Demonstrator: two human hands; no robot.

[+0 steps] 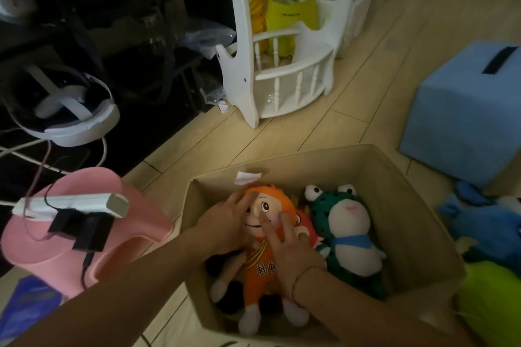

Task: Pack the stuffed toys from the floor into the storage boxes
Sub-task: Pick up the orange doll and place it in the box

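Note:
An open beige storage box (406, 222) stands on the wooden floor. Inside lies an orange doll (260, 270) with a round face, face up. Beside it on the right sits a green and white frog toy (349, 234). My left hand (228, 222) lies flat on the left side of the doll's head. My right hand (290, 251) presses with straight fingers on its face and chest. A blue plush toy (485, 222) and a bright green plush toy (490, 298) lie on the floor right of the box.
A pink plastic stool (84, 239) with a white power strip (70, 205) on it stands left of the box. A white wooden rack (284, 76) holding yellow bags is behind. A blue fabric box (462, 110) sits at the right. Dark furniture and a white headset (79, 118) fill the left.

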